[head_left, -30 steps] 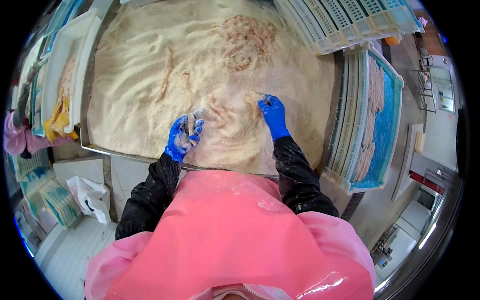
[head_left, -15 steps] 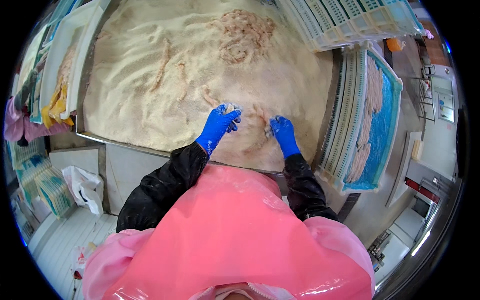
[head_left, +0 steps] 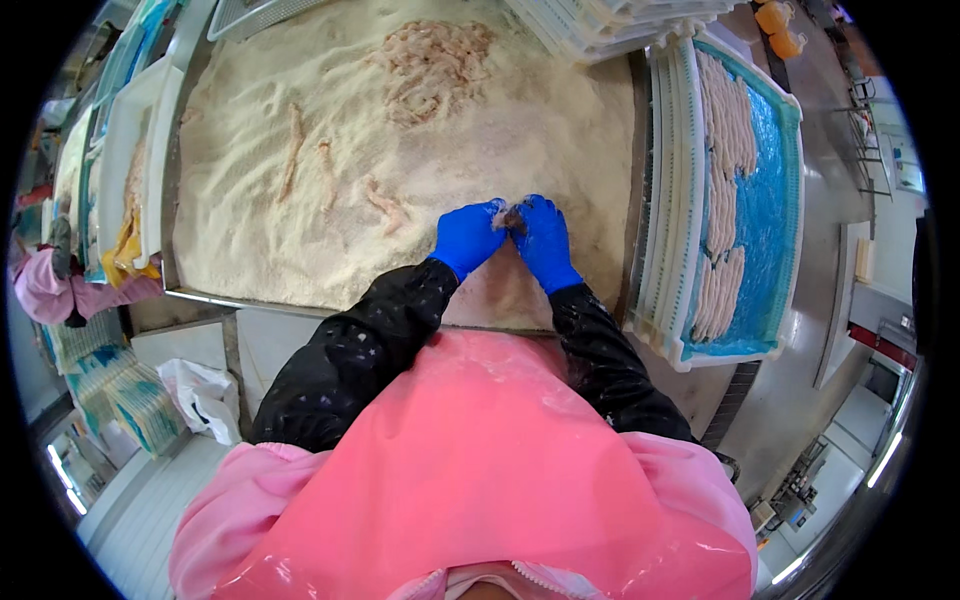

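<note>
Small pale breaded piece (head_left: 510,214) pinched between the fingertips of both blue-gloved hands, just above the crumb surface near the front edge of the big crumb table (head_left: 200,296). Left hand (head_left: 467,238) curled narrow around the piece from the left; right hand (head_left: 543,238) closed on it from the right, fingertips of the two hands touching. Directly beneath and all around the fingers, a wide bed of pale breadcrumbs (head_left: 280,230). Just left of the fingers, a crumbed strip (head_left: 385,205) lying in the bed; further left and beyond, two more strips (head_left: 292,165), all apart from the hands. Well beyond the fingertips, a heap of raw pinkish strips (head_left: 432,62) on the crumbs. To the right of the fingers, past the table's edge, a white tray (head_left: 668,250) lined in blue, with rows of coated strips (head_left: 722,180) laid side by side. Nearer than the fingers, black sleeves and a pink apron (head_left: 480,470) covering the lower view. Far left, a stack of trays (head_left: 135,170) and another person's pink sleeve (head_left: 60,295). Nothing lying between the hands and the tray but the table rim.
</note>
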Available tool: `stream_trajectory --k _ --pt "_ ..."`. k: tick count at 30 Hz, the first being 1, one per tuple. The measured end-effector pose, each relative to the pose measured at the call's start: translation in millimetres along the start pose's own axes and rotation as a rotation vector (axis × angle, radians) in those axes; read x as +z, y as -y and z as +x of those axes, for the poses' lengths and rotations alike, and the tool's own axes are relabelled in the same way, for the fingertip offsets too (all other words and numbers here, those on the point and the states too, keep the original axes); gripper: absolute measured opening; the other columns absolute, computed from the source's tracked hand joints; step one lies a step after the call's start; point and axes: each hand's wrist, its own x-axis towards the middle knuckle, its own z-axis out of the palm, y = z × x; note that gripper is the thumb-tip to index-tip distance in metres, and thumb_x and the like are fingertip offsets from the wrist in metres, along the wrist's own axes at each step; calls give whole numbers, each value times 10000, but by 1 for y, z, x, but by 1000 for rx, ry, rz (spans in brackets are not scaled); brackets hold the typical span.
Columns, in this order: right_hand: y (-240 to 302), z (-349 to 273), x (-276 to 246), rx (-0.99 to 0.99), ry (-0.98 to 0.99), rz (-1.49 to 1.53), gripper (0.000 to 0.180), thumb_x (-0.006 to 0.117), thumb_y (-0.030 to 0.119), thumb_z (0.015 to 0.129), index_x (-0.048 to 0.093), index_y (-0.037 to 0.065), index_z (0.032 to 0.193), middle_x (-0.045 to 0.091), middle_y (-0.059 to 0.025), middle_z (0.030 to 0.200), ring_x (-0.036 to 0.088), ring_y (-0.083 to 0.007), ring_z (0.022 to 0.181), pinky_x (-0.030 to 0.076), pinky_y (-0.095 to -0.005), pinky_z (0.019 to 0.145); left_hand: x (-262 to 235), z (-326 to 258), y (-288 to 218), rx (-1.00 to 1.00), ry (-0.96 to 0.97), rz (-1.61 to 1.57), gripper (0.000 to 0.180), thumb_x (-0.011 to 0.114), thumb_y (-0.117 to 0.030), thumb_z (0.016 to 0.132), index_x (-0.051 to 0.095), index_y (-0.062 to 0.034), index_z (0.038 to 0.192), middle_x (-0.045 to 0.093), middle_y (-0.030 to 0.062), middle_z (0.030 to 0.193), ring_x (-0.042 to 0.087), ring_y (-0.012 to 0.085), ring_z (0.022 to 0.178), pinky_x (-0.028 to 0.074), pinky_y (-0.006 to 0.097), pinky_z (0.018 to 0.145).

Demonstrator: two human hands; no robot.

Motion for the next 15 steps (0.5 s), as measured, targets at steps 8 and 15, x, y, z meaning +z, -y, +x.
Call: stream_trajectory --k 8,15 --pt "-12 -1 4 10 -39 189 167 638 83 693 578 63 848 535 -151 893 525 -368 860 423 -459 732 20 9 3 121 65 235 176 607 -308 766 672 -226 908 665 62 815 638 296 719 477 403 554" --pt "-36 -10 10 111 -214 179 265 630 81 742 605 30 1001 586 -181 1070 552 -368 994 452 -406 848 3 15 -2 44 69 263 219 626 -325 760 690 -216 939 676 74 836 647 280 737 491 380 588"
